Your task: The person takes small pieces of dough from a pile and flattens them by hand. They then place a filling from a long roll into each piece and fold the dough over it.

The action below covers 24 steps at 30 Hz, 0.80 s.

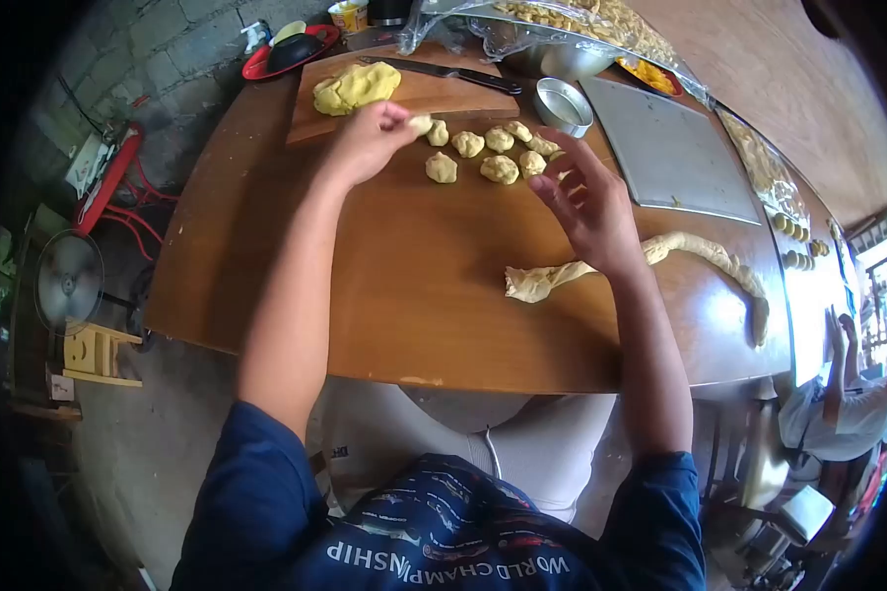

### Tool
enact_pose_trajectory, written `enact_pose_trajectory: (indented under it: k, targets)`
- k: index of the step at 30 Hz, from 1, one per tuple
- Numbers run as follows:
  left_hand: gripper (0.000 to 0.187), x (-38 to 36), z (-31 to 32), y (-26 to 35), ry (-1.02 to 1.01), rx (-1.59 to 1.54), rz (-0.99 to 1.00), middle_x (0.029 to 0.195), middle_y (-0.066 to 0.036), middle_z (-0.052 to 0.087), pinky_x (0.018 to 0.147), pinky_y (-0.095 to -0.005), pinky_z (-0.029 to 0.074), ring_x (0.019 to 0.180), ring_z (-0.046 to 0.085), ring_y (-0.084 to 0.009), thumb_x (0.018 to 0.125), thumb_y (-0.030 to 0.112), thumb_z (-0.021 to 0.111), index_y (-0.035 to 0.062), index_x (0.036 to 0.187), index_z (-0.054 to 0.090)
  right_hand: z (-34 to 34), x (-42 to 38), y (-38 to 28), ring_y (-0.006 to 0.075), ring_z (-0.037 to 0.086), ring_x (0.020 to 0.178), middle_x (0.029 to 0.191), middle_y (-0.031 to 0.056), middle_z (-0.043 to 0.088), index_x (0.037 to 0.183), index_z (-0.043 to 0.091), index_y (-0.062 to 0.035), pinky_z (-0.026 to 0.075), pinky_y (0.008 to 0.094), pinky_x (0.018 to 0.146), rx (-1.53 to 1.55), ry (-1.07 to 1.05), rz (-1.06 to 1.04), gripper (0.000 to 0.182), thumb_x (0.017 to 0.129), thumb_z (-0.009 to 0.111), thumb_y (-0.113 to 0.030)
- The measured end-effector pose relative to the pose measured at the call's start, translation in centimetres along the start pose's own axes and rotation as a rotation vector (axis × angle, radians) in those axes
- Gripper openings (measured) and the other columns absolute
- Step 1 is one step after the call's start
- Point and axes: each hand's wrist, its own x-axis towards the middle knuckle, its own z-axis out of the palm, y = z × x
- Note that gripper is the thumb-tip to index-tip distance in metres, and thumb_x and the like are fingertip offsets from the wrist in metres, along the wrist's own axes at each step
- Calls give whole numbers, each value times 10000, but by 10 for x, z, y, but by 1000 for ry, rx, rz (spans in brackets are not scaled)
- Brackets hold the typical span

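Note:
My left hand (367, 146) reaches to the board's near edge, with thumb and fingers closed on a small piece of pale dough (420, 124). Close beside it, several lumpy dough pieces (469, 145) lie in loose rows on the wooden table. My right hand (593, 205) is raised at the right end of these rows, its fingers curved and apart with nothing seen in them. Under my right forearm runs a long dough rope (695, 243), partly hidden by it. A large yellow dough lump (357, 89) rests on the wooden board (310, 116), behind my left hand.
A knife (463, 75) lies across the board. Right of it are a round metal tin (564, 106) and a flat metal tray (670, 148). A red plate (325, 39) sits at the back left. At far right, another person (838, 419) works by small dough rounds (796, 260).

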Motion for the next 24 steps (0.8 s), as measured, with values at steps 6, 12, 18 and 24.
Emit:
enact_pose_trajectory:
  k: [6,12,18,24]
  targets:
    - [361,-18,-13,16,-118,324,-121,1138,-56,730,917,-329,549,992,681,-160,956,168,794,52,1282,692,0,-3,1,193,706,732,834,107,744,1299,706,-43,565,350,685,8,-134,37,345,1008,772,-215]
    - [302,-9,-3,2,-83,349,-118,1080,-68,763,888,-352,564,988,695,-158,957,181,796,67,1229,736,-13,-8,5,183,686,774,916,58,740,1160,760,-43,568,343,737,-28,-701,15,305,934,839,-232]
    - [230,-10,-5,9,30,319,-40,1059,-63,769,870,-341,569,926,699,-153,982,169,758,50,1179,752,-15,-16,5,230,714,904,976,83,740,1188,752,-67,577,390,793,18,-799,-79,512,820,925,-378]
    - [210,-21,13,53,-62,150,168,1035,-6,758,858,-314,570,985,691,-105,988,161,750,47,1164,747,-22,-15,14,227,707,906,958,89,742,1142,741,-59,564,375,792,-133,-720,35,425,847,907,-317]
